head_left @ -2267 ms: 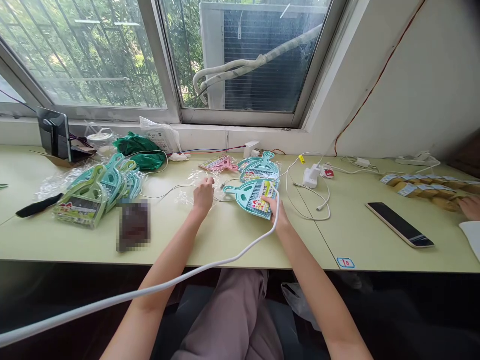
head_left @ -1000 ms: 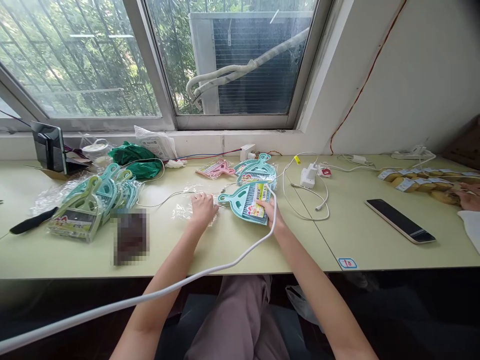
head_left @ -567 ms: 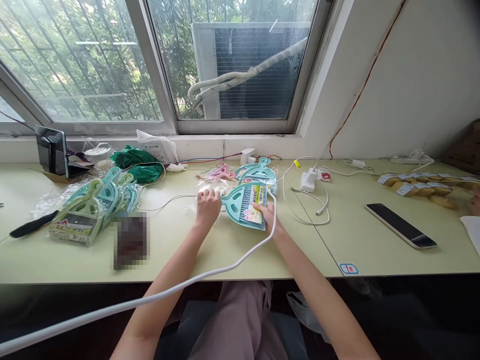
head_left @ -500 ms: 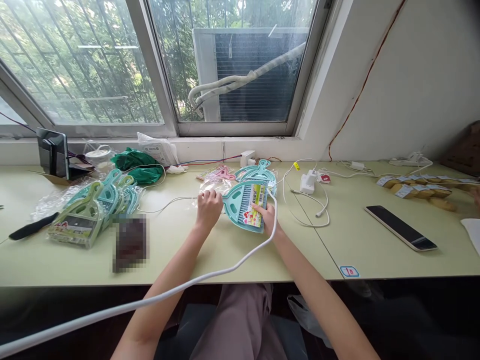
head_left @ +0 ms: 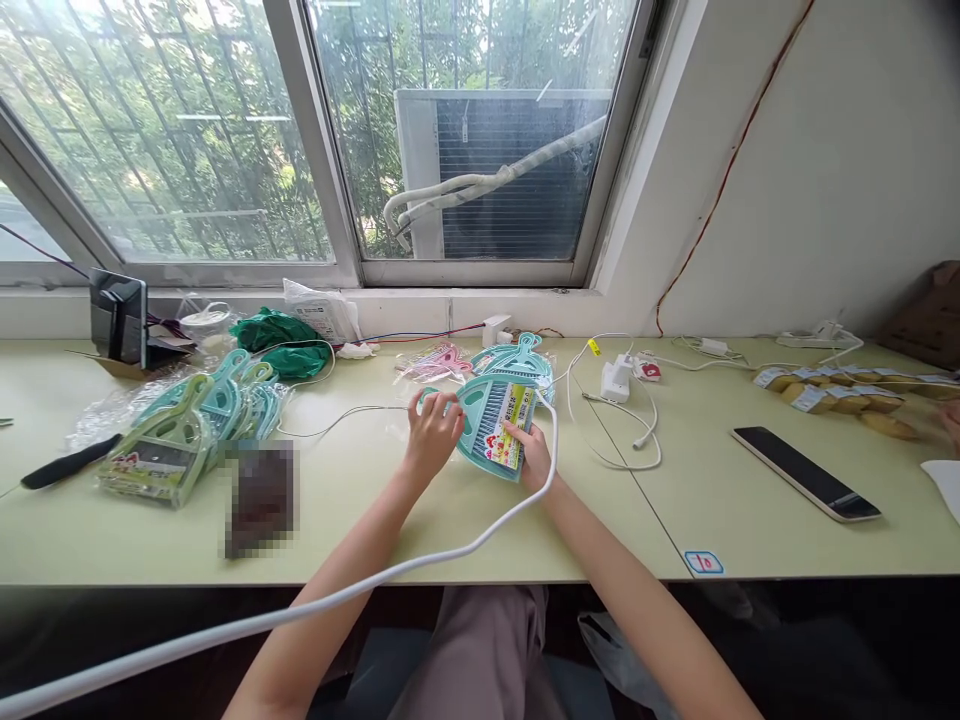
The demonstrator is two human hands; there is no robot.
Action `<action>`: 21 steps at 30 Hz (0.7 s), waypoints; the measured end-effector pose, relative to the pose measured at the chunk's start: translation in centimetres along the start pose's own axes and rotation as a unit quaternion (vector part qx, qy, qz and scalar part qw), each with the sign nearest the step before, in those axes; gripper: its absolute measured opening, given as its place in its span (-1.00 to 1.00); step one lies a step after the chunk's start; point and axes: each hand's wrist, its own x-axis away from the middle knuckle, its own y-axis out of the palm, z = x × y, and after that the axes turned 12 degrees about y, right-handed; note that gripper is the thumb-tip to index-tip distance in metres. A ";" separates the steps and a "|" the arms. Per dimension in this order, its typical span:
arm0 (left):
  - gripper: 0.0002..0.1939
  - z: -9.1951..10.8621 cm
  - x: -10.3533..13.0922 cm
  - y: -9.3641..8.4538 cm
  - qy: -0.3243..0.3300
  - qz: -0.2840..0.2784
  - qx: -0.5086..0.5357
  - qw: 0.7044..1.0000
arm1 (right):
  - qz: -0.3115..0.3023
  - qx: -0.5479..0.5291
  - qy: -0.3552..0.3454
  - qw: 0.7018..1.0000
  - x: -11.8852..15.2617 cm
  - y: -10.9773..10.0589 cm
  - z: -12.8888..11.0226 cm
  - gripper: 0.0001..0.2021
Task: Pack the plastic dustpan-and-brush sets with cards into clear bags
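Since the earlier pictures the teal dustpan set (head_left: 491, 425) has come up off the table (head_left: 420, 530): it lay flat with the right hand on its label, and now it is tilted, raised between both hands. The left hand (head_left: 433, 435) has left the clear plastic bag (head_left: 397, 425) it was pressing and has closed on the set's handle end.

Taking the teal dustpan set as the mark: well to its left lies the pile of bagged dustpan sets (head_left: 199, 420), with a black handle (head_left: 67, 462) beyond that and a blurred dark patch (head_left: 259, 497) just in front of the pile. Between pile and set, the table shows a bare stretch, crossed only by a thin wire. Toward the person from the set, the table runs bare to its front edge, save for the white cable (head_left: 450, 545) that loops over the right wrist and drops off that edge. Just behind the set lie a pink set (head_left: 442, 360) and more teal ones (head_left: 517, 358).

The left forearm reaches forward, fingers curled around the handle end. The right hand (head_left: 531, 455) grips the lower corner by the label, thumb on top; the fingers beneath are hidden, probably curled under. To the set's right lie a white charger (head_left: 616, 380) with its cords, then a phone (head_left: 806, 472).
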 end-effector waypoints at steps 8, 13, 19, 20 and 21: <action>-0.84 1.0 -0.8 -1.3 -0.062 0.000 0.054 0.997 | 0.007 0.008 -0.025 1.000 0.7 0.5 -0.5 -0.65; -0.71 -0.2 -1.4 -2.9 -0.245 0.093 0.048 0.964 | 0.013 -0.023 -0.029 0.999 1.1 0.3 -1.2 -0.59; -0.66 -5.0 -0.6 -2.9 -0.362 0.062 0.006 0.930 | 0.020 -0.018 -0.020 0.999 0.9 -0.3 -1.4 -0.65; -0.69 -5.3 -0.4 -2.6 -0.334 0.034 0.008 0.942 | 0.027 -0.019 -0.016 0.999 0.8 -0.4 -1.3 -0.67; -0.72 -5.2 -0.2 -2.3 -0.298 0.002 0.016 0.954 | 0.038 -0.020 -0.010 0.999 0.7 -0.4 -1.3 -0.69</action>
